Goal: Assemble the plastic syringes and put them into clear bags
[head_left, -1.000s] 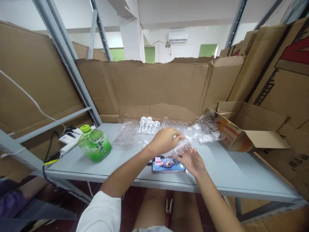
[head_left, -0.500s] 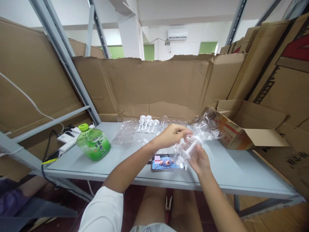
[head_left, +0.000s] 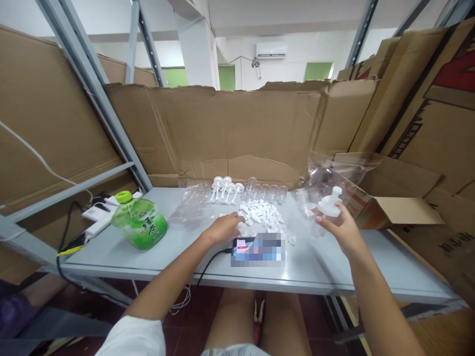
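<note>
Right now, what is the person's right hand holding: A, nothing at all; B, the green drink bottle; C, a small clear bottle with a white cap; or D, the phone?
C: the right hand grips a small clear bottle with a white cap, raised above the table, while the green drink bottle sits far off to the left and the phone lies flat.

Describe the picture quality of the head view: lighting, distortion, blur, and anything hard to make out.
Head view: even, bright indoor light with faint shadows on the table; wide-lens bending tilts the shelf posts outward; the phone screen is pixelated into blocks; the clear bags are hard to outline; the right hand and its bottle look slightly soft.
</note>
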Demonstrator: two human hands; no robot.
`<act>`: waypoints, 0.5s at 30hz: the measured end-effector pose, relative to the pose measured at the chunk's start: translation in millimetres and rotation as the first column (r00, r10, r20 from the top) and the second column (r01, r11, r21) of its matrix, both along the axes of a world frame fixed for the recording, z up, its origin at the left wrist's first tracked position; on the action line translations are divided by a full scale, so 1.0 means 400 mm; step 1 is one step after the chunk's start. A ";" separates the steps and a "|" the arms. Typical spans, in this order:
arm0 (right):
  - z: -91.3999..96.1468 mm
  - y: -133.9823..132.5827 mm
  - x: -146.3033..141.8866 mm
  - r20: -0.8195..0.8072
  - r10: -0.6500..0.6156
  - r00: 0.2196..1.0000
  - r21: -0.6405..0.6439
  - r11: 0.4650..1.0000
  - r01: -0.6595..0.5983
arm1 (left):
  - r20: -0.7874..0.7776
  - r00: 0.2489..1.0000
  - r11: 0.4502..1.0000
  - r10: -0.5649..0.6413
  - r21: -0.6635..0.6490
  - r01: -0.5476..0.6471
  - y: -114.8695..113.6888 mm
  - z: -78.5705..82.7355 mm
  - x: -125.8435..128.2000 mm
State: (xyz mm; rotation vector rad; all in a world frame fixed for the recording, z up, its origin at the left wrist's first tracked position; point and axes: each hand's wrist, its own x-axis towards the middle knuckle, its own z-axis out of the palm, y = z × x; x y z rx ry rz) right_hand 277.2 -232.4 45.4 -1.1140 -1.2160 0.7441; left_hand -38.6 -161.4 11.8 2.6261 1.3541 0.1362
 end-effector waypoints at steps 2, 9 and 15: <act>-0.003 -0.002 0.007 0.005 -0.001 1.000 -0.015 1.000 0.001 | 0.026 1.000 0.999 0.012 -0.042 -0.011 -0.001 -0.004 -0.011; -0.034 0.004 0.017 0.041 -0.013 0.999 -0.055 0.998 0.015 | 0.076 0.997 0.997 0.026 -0.081 -0.020 0.005 -0.026 -0.010; -0.032 0.006 0.011 0.059 -0.053 0.997 -0.077 0.995 0.058 | -0.021 1.000 1.000 -0.012 -0.001 0.012 0.005 -0.036 0.007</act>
